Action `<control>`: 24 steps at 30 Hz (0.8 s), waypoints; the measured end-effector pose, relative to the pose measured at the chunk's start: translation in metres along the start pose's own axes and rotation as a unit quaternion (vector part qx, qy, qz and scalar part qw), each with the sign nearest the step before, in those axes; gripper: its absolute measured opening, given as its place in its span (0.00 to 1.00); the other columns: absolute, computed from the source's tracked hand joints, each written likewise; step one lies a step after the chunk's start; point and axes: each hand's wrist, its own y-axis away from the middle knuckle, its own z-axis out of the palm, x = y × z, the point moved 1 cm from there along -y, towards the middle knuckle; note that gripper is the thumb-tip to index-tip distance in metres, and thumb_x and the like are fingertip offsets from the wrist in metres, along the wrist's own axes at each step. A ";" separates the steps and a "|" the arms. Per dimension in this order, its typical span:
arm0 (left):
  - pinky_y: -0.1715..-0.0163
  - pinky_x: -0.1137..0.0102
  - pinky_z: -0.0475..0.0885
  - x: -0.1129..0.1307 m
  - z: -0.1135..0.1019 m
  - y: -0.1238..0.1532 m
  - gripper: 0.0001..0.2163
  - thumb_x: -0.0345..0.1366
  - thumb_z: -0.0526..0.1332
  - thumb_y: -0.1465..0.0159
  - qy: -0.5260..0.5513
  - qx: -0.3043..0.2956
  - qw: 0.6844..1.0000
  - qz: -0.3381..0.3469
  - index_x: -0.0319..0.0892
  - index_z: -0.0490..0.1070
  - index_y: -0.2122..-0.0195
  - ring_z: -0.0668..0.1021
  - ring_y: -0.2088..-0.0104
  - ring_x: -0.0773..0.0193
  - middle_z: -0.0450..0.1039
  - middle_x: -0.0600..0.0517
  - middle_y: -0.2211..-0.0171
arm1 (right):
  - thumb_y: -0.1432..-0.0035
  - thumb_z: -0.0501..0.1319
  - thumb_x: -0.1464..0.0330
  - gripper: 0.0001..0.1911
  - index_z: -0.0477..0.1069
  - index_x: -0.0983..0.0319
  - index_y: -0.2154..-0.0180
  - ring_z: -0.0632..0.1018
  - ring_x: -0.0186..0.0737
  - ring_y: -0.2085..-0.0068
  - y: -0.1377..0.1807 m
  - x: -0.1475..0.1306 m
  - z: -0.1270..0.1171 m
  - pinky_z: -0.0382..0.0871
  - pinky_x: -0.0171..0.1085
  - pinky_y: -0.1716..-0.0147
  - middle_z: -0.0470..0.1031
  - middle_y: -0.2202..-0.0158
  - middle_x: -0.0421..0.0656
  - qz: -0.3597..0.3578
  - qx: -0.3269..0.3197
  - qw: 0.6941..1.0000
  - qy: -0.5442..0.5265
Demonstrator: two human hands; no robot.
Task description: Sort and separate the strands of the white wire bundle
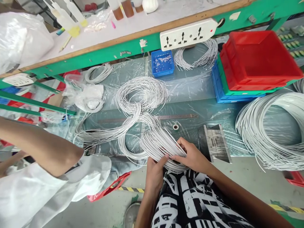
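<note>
A thick coil of white cable lies at the table's front edge, close to my body. Its near strands are gripped by my left hand, thumb on top and fingers hidden underneath. On the coil's right side, my right hand closes around more strands, with thumb and forefinger bent toward each other. Beyond the held coil is a larger white cable coil, and loose strands run from the middle off to the left. A steel ruler lies behind the held coil, with a small tape roll in front of it.
Right of my hands stands a metal fixture. Farther right are stacked bins, a red bin uppermost, and a big cable coil. A blue tray with tiny parts sits below a power strip. A co-worker's arm is at left.
</note>
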 end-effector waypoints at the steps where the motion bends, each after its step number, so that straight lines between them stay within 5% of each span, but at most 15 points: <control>1: 0.54 0.62 0.71 -0.001 -0.001 0.000 0.15 0.34 0.73 0.49 -0.001 0.004 1.000 -0.006 0.39 0.77 0.60 0.80 0.63 0.56 0.80 0.48 0.65 | 0.42 0.63 0.64 0.13 0.57 0.57 0.65 0.67 0.38 0.71 0.000 0.000 -0.001 0.57 0.35 0.71 0.64 0.72 0.34 -0.002 0.007 1.000 0.004; 10: 0.53 0.63 0.69 0.001 -0.001 -0.002 0.13 0.33 0.72 0.48 0.000 -0.007 1.000 0.004 0.39 0.76 0.62 0.79 0.60 0.57 0.78 0.50 0.65 | 0.42 0.64 0.62 0.15 0.56 0.57 0.65 0.67 0.38 0.71 0.000 0.001 0.001 0.57 0.35 0.71 0.64 0.71 0.34 0.002 -0.034 0.999 0.000; 14: 0.54 0.63 0.70 0.001 -0.001 -0.001 0.13 0.35 0.73 0.48 0.013 -0.002 1.000 -0.016 0.40 0.75 0.64 0.80 0.63 0.57 0.78 0.51 0.68 | 0.42 0.63 0.64 0.15 0.54 0.57 0.66 0.64 0.36 0.73 0.000 0.001 0.001 0.55 0.35 0.73 0.60 0.73 0.33 0.007 -0.003 1.000 0.011; 24: 0.48 0.58 0.69 0.003 -0.001 0.001 0.22 0.35 0.72 0.46 0.000 -0.040 0.999 0.000 0.38 0.76 0.50 0.80 0.54 0.50 0.81 0.44 0.57 | 0.46 0.66 0.60 0.19 0.56 0.57 0.65 0.68 0.39 0.70 0.000 0.002 0.004 0.59 0.36 0.71 0.64 0.71 0.35 0.021 -0.008 1.000 -0.003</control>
